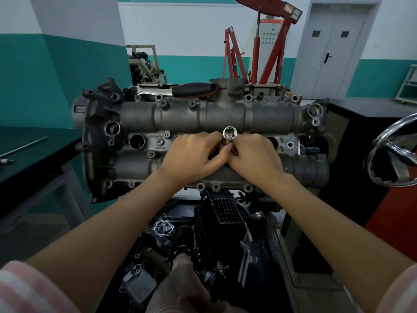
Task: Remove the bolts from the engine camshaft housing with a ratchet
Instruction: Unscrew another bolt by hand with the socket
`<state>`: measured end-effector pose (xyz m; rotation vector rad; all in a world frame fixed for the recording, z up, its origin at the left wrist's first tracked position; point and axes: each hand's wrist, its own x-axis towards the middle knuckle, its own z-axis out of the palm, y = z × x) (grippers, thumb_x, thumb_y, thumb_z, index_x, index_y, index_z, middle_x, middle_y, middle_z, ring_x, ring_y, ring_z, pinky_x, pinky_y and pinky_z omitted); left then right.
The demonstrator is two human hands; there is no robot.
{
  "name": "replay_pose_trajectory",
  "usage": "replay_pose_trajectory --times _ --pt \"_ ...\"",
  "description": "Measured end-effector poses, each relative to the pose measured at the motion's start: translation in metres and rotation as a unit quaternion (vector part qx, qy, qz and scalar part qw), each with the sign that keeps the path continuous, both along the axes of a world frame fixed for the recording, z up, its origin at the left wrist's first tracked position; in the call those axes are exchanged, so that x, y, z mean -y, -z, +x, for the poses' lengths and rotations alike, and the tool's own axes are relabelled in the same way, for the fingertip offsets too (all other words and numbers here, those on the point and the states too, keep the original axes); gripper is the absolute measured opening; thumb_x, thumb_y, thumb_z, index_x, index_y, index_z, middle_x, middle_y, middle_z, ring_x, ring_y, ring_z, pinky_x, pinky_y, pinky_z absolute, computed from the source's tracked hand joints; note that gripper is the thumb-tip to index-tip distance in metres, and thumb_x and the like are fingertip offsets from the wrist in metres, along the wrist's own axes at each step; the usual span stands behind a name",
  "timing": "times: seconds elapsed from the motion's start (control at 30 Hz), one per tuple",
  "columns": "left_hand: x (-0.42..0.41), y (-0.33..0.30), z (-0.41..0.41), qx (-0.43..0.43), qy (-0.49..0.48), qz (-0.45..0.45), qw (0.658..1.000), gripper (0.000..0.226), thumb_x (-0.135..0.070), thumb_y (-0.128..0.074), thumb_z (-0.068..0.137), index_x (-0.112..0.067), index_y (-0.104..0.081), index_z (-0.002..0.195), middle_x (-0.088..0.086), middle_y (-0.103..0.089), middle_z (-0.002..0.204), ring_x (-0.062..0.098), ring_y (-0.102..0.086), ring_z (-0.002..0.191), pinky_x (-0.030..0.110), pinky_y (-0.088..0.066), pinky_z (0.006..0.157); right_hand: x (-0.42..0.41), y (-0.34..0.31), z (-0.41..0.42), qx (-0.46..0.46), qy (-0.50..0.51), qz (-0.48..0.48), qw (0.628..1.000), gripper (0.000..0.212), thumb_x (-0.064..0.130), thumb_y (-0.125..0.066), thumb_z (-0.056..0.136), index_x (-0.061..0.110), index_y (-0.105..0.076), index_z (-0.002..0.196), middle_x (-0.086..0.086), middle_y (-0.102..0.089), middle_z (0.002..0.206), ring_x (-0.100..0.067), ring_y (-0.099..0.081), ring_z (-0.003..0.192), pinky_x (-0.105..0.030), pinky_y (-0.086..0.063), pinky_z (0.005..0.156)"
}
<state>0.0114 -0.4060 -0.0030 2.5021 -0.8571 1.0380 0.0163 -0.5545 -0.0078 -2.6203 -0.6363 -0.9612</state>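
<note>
Grey cast metal makes up the camshaft housing [203, 114], which lies across the middle of the view on top of the engine, its long axis running left to right. At its centre a chrome socket [229, 133] stands upright with its square drive hole facing up, seated in the valley between the two cam tubes. Both hands meet round the socket's lower part: the left hand [194, 154] pinches it from the left with curled fingertips, and the right hand [255, 154] grips it from the right, thumb and fingers closed against it. Several bolts [159, 141] and bolt bosses show along the housing's edges. The ratchet [180, 90], with a black and red handle and a chrome head, rests along the far edge of the housing, apart from both hands. Below the housing lie black engine parts [223, 208]. To the left stands a dark tabletop [33, 154] with a thin metal rod [22, 147] on it. Behind the engine rises a red engine hoist [270, 48], near a grey double door [334, 48].
</note>
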Motion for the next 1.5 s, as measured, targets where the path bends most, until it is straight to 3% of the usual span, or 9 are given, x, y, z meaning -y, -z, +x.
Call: replay_pose_trajectory --times 0.2,0.33,0.5,0.63,0.8,1.0,1.2,1.27,1.5 --pt "-0.0002 -0.0003 0.0014 -0.012 -0.005 0.004 1.0 0.067 -0.053 -0.02 0.083 -0.006 -0.067 0.088 0.007 -0.067 0.074 0.027 -0.061 0.066 0.04 -0.045 0.056 -0.0001 -0.0002 0.0007 0.005 -0.014 -0.016 1.0 0.025 0.031 -0.047 0.09 0.009 -0.046 0.102 -0.007 -0.064 0.078 -0.029 -0.06 0.071 -0.031 -0.031 0.059" --pt "0.0008 -0.0004 -0.0001 -0.009 0.003 -0.002 1.0 0.062 -0.05 -0.025 0.084 -0.006 -0.068 0.088 0.008 -0.066 0.07 0.029 -0.061 0.063 0.038 -0.044 0.052 -0.0004 -0.0013 0.001 -0.004 -0.005 -0.005 1.0 0.024 0.033 -0.05 0.086 0.011 -0.049 0.097 -0.004 -0.063 0.076 -0.027 -0.059 0.071 -0.032 -0.034 0.059" --pt "0.0005 -0.0001 0.0002 -0.001 0.006 -0.005 1.0 0.059 -0.047 -0.029 0.085 -0.004 -0.069 0.086 0.009 -0.065 0.067 0.03 -0.06 0.059 0.034 -0.042 0.049 -0.0009 -0.0011 0.0029 -0.013 0.005 0.0 1.0 0.019 0.03 -0.049 0.087 0.015 -0.054 0.077 -0.005 -0.06 0.071 -0.026 -0.056 0.071 -0.029 -0.027 0.058" --pt "0.0003 0.0001 0.001 0.001 0.005 0.0 1.0 0.059 -0.047 -0.028 0.086 -0.004 -0.069 0.085 0.008 -0.065 0.067 0.029 -0.06 0.059 0.033 -0.04 0.049 -0.0014 -0.0001 0.0027 -0.004 0.009 -0.008 1.0 0.019 0.027 -0.049 0.087 0.012 -0.056 0.077 -0.006 -0.061 0.07 -0.027 -0.056 0.068 -0.028 -0.028 0.057" --pt "0.0001 -0.0002 0.0019 0.002 0.0 0.004 1.0 0.062 -0.05 -0.025 0.085 -0.005 -0.067 0.085 0.007 -0.063 0.067 0.028 -0.059 0.06 0.032 -0.038 0.05 -0.0023 -0.0008 0.0019 -0.007 0.006 -0.012 1.0 0.019 0.026 -0.05 0.086 0.018 -0.04 0.071 -0.007 -0.061 0.071 -0.028 -0.057 0.069 -0.03 -0.031 0.058" --pt "-0.0002 0.0004 0.0021 0.005 -0.002 0.005 1.0 0.066 -0.053 -0.021 0.083 -0.004 -0.067 0.087 0.008 -0.065 0.071 0.029 -0.06 0.063 0.037 -0.042 0.053 -0.0022 -0.0003 -0.0002 -0.004 0.009 -0.02 1.0 0.019 0.026 -0.048 0.086 0.016 -0.038 0.074 -0.008 -0.061 0.073 -0.03 -0.057 0.071 -0.031 -0.028 0.058" --pt "-0.0001 0.001 0.0029 -0.001 -0.001 -0.007 1.0 0.067 -0.053 -0.021 0.083 -0.004 -0.067 0.088 0.008 -0.066 0.072 0.028 -0.06 0.064 0.04 -0.045 0.055 -0.0027 0.0013 0.0007 0.016 0.009 -0.027 0.999 0.026 0.031 -0.046 0.088 0.009 -0.048 0.101 -0.009 -0.064 0.077 -0.031 -0.059 0.07 -0.032 -0.033 0.057" --pt "0.0007 0.0009 0.002 -0.001 -0.004 -0.005 1.0 0.065 -0.051 -0.023 0.084 -0.005 -0.069 0.089 0.009 -0.067 0.072 0.03 -0.062 0.064 0.04 -0.047 0.054 -0.0026 0.0011 0.001 0.019 0.017 -0.026 0.999 0.027 0.033 -0.047 0.087 0.01 -0.05 0.103 -0.009 -0.064 0.08 -0.03 -0.06 0.074 -0.032 -0.031 0.058" --pt "-0.0001 0.001 0.0029 0.005 -0.007 0.005 1.0 0.061 -0.047 -0.026 0.089 -0.004 -0.069 0.086 0.014 -0.067 0.071 0.036 -0.063 0.062 0.043 -0.048 0.052 -0.0029 -0.0005 0.0007 0.002 0.025 -0.011 1.0 0.024 0.032 -0.047 0.087 0.015 -0.061 0.077 -0.007 -0.063 0.071 -0.027 -0.058 0.072 -0.029 -0.029 0.058"
